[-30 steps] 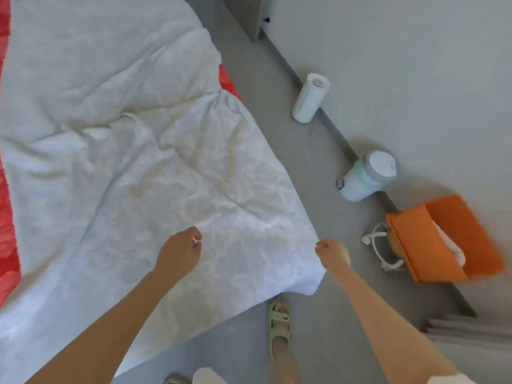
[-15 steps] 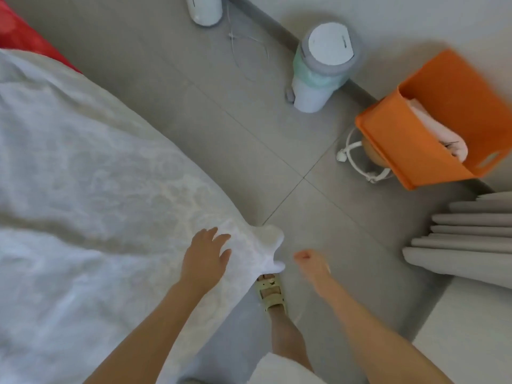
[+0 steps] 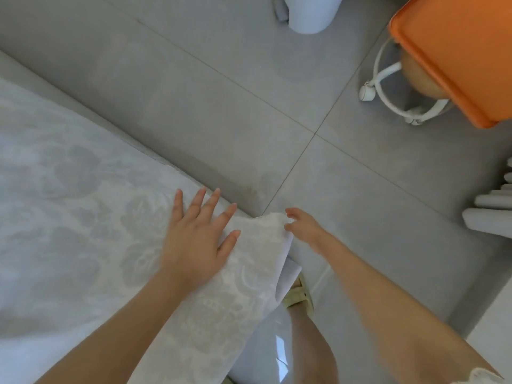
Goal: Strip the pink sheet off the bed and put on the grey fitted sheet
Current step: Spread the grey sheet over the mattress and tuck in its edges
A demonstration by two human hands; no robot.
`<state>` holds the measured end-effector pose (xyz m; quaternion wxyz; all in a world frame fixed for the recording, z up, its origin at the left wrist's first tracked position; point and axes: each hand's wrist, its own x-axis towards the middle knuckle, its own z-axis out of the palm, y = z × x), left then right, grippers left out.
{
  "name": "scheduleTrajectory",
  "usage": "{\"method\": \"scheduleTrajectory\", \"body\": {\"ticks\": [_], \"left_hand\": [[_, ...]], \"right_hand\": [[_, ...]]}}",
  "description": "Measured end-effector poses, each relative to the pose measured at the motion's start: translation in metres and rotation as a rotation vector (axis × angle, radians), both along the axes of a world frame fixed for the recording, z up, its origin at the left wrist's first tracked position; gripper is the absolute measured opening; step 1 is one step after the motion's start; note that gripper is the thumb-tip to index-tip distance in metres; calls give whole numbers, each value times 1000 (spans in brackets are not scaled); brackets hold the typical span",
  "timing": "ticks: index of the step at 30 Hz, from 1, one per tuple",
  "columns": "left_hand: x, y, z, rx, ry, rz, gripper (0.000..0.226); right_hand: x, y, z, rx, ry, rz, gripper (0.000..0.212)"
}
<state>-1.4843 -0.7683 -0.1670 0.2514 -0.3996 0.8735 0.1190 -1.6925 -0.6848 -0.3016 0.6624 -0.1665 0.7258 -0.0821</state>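
The pale grey fitted sheet (image 3: 83, 217), with a faint flower pattern, covers the bed across the left and lower half of the view. Its corner (image 3: 273, 225) hangs over the bed's near right corner. My left hand (image 3: 196, 236) lies flat on the sheet just left of that corner, fingers spread and straight. My right hand (image 3: 303, 231) reaches in from the right, and its thumb and forefinger pinch the tip of the corner. No pink sheet shows in this view.
Grey floor tiles (image 3: 221, 92) lie beyond the bed. An orange basket (image 3: 457, 51) with a white cable loop (image 3: 388, 87) under it stands at the top right, and a white bin (image 3: 310, 15) sits at the top edge. Curtain folds (image 3: 490, 214) are at the right. My sandalled foot (image 3: 299, 297) stands below the corner.
The view has dropped towards the bed's corner. My left hand has spread flat on the sheet. My right hand has moved in and taken the sheet's corner.
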Motion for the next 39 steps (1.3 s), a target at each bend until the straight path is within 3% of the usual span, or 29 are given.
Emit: {"method": "scheduleTrajectory", "body": {"ticks": [5,9,11,14,17,21,24,26,29,33,35,39], "left_hand": [[3,2,-16,-37,110,3,52],[3,1,-20,-67,134,-21,50],[3,1,-22,-73,138,-27,50],[3,2,-22,-76,156,-24,49],[3,2,-22,-75,162,-22,48],[4,1,-22,-10,69,-20,51],[0,1,-14,22,7,28,54],[-8,9,4,-7,77,165,51],[-29,42,64,-89,500,576,36],[-49,87,170,398,881,1287,36],[-41,101,203,511,944,1415,32],[1,132,251,367,990,1544,20]], "right_hand": [[2,-25,-48,-1,-46,162,62],[2,-39,-64,26,52,662,54],[-2,-41,-60,9,60,801,45],[-16,-29,-56,-50,134,765,29],[-35,-14,-31,-217,282,727,29],[-63,15,44,-447,365,507,22],[-77,32,109,-627,585,463,32],[-82,36,154,-732,661,448,34],[-75,40,220,-778,617,412,13],[-26,51,298,-678,253,327,17],[10,62,332,-650,86,298,21],[76,96,383,-647,-152,297,14]]}}
